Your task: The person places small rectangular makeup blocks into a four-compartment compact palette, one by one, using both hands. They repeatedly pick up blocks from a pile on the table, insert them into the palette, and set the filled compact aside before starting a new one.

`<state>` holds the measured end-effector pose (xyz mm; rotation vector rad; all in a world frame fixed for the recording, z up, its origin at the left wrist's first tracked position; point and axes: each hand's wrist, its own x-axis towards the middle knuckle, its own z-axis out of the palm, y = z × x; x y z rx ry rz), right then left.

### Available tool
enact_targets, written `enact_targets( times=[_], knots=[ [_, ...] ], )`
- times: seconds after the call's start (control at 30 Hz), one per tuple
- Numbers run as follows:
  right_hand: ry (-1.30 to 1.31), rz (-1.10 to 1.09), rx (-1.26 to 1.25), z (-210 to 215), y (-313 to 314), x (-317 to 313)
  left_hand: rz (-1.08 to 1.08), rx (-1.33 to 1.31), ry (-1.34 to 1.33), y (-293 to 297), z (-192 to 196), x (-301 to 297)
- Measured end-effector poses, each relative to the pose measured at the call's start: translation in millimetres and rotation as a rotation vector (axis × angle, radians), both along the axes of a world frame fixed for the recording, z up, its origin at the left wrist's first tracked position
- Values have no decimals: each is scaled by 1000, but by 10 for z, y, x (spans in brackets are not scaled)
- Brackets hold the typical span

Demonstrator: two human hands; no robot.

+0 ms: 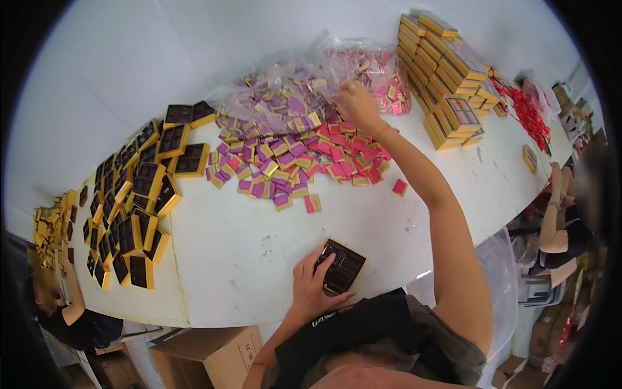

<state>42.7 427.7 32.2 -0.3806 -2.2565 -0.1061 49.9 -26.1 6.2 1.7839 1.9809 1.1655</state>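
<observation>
Near the table's front edge lies a shallow gold box with a dark compartment tray (345, 267). My left hand (313, 282) grips its left side, thumb along the near edge and fingers over the tray. My right arm stretches far across the table. There my right hand (357, 106), fingers curled down, is at the clear plastic bag (285, 84) of small wrapped pieces; what the fingertips hold, if anything, is hidden. Purple-and-gold pieces (278, 159) and pink-and-gold pieces (350, 152) spill in a heap before the bag.
Gold boxes with dark trays (148, 179) are piled at left. Filled gold boxes (447, 71) stand stacked at the back right, near red ribbons (528, 117). One person (557, 214) sits at right, another (74, 311) at left. A cardboard carton (214, 353) stands below the table.
</observation>
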Motion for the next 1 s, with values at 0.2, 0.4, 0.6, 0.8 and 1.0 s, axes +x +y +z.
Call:
enact_targets(
  times=[0.2, 0.4, 0.6, 0.8, 1.0],
  knots=[
    [52, -51, -177, -208, -872, 1166, -156, -39, -42, 7, -73, -65],
    [-48, -156, -289, -231, -1121, 1457, -192, -46, 27, 215, 140, -556],
    [-92, 211, -502, -354, -1526, 1075, -123, -34, 352, 1197, -52, -1062],
    [-204, 148, -324, -437, -1475, 812, -96, -278, 255, 1192, 88, -1050],
    [-13, 205, -765, -353, -1541, 872, -130, -385, 151, 1027, 57, -1081]
  ],
)
